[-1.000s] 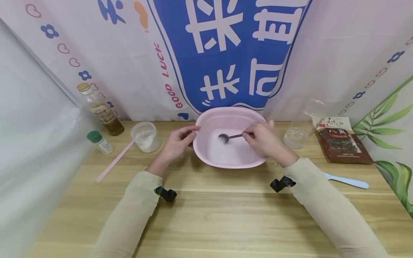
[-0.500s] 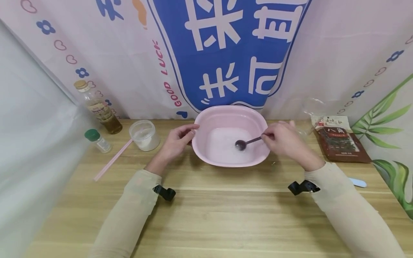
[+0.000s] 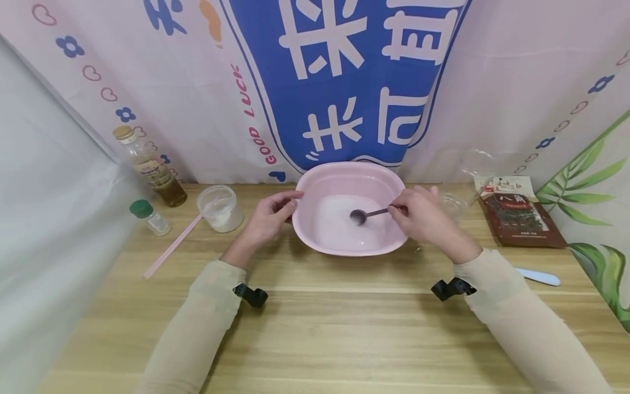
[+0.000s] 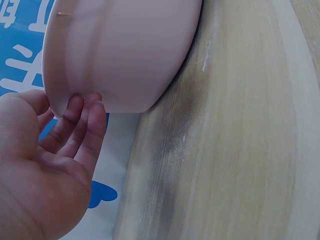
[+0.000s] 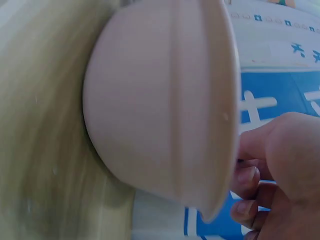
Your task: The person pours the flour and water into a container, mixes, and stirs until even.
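A pink basin (image 3: 351, 179) stands near the back of the table with whitish, glossy contents (image 3: 332, 227) over its floor. My left hand (image 3: 268, 218) grips its left rim; in the left wrist view the thumb goes over the lip while the other fingers (image 4: 90, 132) curl beneath it. At the right rim, my right hand (image 3: 425, 219) pinches the handle of a small dark spoon (image 3: 358, 217), whose bowl is low in the basin among the white contents. In the right wrist view the basin wall (image 5: 145, 100) hides the spoon.
To the left are a tub of white powder (image 3: 223, 219), pink chopsticks (image 3: 172, 247), a green-capped jar (image 3: 150, 218) and an oil bottle (image 3: 156, 172). Right of the basin, a clear container (image 3: 451, 205), a brown spice packet (image 3: 521, 216) and a pale blue handle (image 3: 538, 276) lie behind or beside the arm.
My right hand first drew the spoon rightward through the basin, then brought it slightly back left. The left hand has kept its hold on the rim.
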Available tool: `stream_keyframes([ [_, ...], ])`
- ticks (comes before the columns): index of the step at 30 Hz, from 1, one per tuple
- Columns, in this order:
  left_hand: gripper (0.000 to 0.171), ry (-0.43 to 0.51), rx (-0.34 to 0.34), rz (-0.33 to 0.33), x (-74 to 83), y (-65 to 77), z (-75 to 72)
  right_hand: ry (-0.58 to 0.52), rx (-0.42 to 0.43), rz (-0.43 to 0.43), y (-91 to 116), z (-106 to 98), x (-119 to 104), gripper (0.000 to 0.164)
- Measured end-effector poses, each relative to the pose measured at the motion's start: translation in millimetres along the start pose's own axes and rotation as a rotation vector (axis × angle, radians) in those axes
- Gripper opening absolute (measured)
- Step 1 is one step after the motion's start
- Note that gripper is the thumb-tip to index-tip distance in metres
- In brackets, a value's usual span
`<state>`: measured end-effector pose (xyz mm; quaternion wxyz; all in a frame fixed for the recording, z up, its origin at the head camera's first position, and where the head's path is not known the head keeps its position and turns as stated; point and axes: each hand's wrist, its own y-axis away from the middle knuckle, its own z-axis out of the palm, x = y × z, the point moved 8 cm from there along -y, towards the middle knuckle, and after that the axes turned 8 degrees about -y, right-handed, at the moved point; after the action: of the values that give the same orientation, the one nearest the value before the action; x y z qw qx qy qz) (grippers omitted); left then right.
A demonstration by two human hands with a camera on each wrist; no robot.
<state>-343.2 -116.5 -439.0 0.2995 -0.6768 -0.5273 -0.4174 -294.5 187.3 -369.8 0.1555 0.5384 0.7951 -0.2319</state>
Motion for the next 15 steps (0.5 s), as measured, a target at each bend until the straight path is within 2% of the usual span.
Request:
stream_keyframes([
  [10, 0.037, 0.014, -0.004, 0.029, 1.1, 0.8, 0.2, -0.104, -0.090, -0.129, -4.6, 28.7, -26.0, 0.014],
  [15, 0.037, 0.025, 0.001, 0.038, 1.3, 0.1, 0.1, -0.098, -0.071, -0.133, -8.2, 31.9, -32.3, 0.014],
])
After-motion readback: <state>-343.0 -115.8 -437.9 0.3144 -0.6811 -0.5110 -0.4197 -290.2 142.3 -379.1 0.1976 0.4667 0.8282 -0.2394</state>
